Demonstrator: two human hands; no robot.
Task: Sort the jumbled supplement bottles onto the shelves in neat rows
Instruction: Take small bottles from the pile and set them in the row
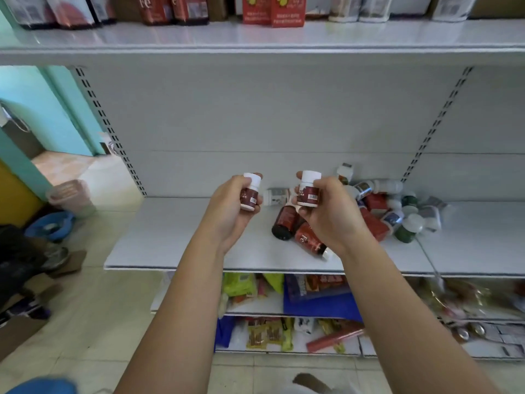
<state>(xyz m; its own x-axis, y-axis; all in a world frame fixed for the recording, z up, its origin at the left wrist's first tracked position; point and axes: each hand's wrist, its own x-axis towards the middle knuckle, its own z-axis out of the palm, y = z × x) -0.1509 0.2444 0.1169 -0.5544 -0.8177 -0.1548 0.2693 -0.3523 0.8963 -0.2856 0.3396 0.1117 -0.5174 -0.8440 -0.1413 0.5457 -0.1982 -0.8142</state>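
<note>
My left hand [230, 211] grips a small white-capped bottle with a dark red label [251, 192], upright above the white middle shelf [170, 237]. My right hand [329, 214] grips a matching dark red bottle [309, 191], also upright. Both are held side by side over the shelf's middle. Under and behind my right hand lies a jumbled pile of bottles [392, 211]: dark red ones [287, 223] on their sides, plus green, red and grey-labelled ones with white caps. One white bottle [275, 196] lies between my hands.
The upper shelf [255, 41] carries red boxes and pouches. Lower shelves [284, 305] hold snack packets. A pink basket [71, 194] and a blue basin [51, 224] stand on the tiled floor at left, beside cardboard and dark clutter.
</note>
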